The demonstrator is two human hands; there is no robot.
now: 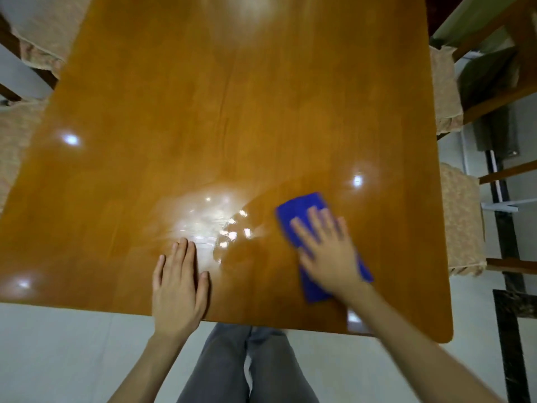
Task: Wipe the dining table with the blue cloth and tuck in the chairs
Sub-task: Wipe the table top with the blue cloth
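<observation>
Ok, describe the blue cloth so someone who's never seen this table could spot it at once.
Start at the glossy orange-brown dining table. Toward its near right corner, the right hand presses flat on the folded blue cloth. It is the only blue thing; the left hand rests on bare wood.

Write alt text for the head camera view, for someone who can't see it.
Seen from above, a person's right hand presses a blue cloth flat on a glossy wooden dining table, near its right front corner, while the left hand rests flat on the table near the front edge. Cushioned chairs stand at the table's left and right sides.
</observation>
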